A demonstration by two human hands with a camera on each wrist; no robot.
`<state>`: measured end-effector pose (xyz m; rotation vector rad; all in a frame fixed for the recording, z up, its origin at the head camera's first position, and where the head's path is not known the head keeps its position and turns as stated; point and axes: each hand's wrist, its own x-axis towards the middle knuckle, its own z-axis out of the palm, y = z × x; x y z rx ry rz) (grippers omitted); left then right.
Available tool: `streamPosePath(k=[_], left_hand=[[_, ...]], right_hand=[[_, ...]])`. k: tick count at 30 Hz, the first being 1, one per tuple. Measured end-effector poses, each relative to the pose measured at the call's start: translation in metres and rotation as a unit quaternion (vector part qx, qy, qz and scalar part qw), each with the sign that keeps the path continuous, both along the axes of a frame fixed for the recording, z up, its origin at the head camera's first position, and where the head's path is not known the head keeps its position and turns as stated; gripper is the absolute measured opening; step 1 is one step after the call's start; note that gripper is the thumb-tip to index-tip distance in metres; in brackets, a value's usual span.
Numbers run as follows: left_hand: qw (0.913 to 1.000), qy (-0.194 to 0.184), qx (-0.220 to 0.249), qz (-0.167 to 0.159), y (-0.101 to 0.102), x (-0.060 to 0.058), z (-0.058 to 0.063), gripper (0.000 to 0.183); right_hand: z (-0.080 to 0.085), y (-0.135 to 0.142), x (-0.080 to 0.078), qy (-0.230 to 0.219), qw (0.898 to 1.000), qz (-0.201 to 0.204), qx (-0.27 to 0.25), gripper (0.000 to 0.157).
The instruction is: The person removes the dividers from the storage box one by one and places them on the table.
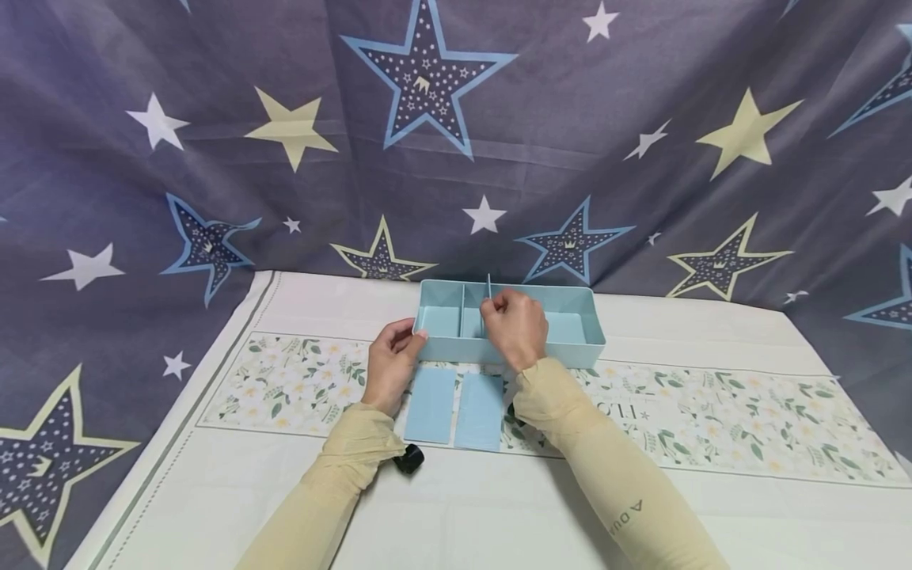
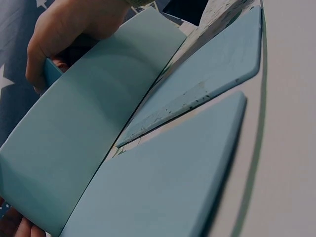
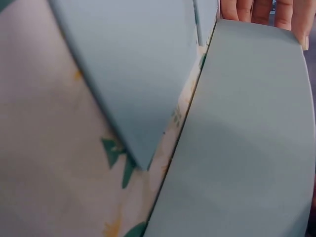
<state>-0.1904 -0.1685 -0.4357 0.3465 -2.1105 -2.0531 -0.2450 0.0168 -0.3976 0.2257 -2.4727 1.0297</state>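
A light-blue storage box [image 1: 456, 349] stands lengthwise in front of me, with one divider [image 1: 462, 310] upright in its left part. My left hand [image 1: 390, 362] holds the box at its left end, thumb by the front rim and fingers along the end wall. Over the middle of the box, my right hand [image 1: 518, 326] pinches a second divider [image 1: 488, 286], whose top edge sticks up above the rim. Its lower part is hidden behind the hand. Two flat blue panels, a left one [image 1: 431, 405] and a right one [image 1: 479, 412], lie side by side before the box.
Under the box and panels runs a floral printed strip [image 1: 299, 384] on a white table cover [image 1: 178, 483]. Behind the table hangs a dark curtain [image 1: 499, 182] with stars. A small black object [image 1: 409, 459] is at my left wrist.
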Motion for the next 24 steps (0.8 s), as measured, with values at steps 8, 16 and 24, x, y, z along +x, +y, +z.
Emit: streamPosePath(k=[8, 16, 24], left_hand=[[1.0, 0.005, -0.006, 0.004, 0.001, -0.001, 0.001, 0.036], [1.0, 0.005, -0.003, 0.003, 0.001, -0.001, 0.0, 0.038], [1.0, 0.002, -0.005, 0.007, 0.0, 0.0, 0.0, 0.036]], right_hand=[[0.005, 0.003, -0.001, 0.011, 1.0, 0.001, 0.007, 0.018], [0.008, 0.003, -0.001, 0.013, 1.0, 0.004, 0.004, 0.017], [0.013, 0.004, 0.0, 0.019, 1.0, 0.005, -0.005, 0.017]])
